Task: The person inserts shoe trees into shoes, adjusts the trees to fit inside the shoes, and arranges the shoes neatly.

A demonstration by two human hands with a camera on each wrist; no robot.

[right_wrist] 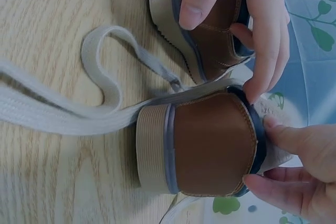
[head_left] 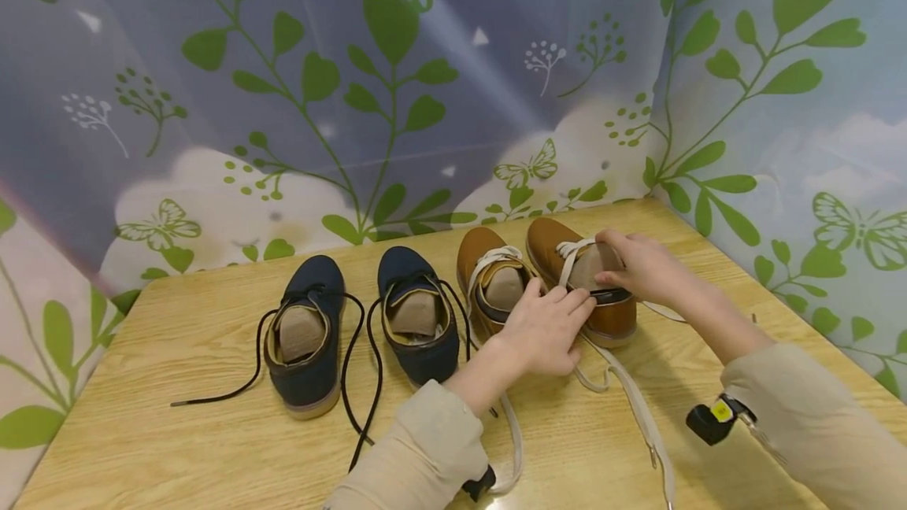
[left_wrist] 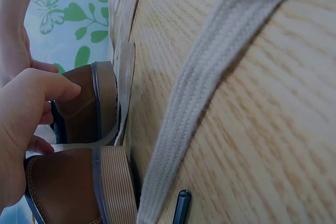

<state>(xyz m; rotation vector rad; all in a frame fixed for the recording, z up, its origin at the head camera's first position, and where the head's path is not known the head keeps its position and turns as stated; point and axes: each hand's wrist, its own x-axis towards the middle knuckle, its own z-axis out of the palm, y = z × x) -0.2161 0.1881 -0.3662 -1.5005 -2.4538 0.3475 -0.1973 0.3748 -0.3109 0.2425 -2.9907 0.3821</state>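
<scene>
My right hand point(head_left: 648, 266) is at the collar of the rightmost brown shoe point(head_left: 615, 321). Its thumb and fingers pinch the beige stuffing point(head_left: 585, 264) in the shoe's opening, as the right wrist view shows from behind the heel. The fingertips of my left hand point(head_left: 542, 330), fairly straight, touch the same shoe's dark collar rim point(right_wrist: 256, 129). That hand reaches over the other brown shoe point(head_left: 476, 249), which holds a similar beige stuffing point(head_left: 504, 290). Loose off-white laces point(head_left: 634, 396) trail from the brown shoes across the wooden table.
Two navy shoes point(head_left: 306, 384) with long black laces point(head_left: 343, 368) stand to the left on the wooden table point(head_left: 177, 337), each with stuffing inside. A patterned cloth backdrop point(head_left: 425, 124) rises behind the table and along its sides.
</scene>
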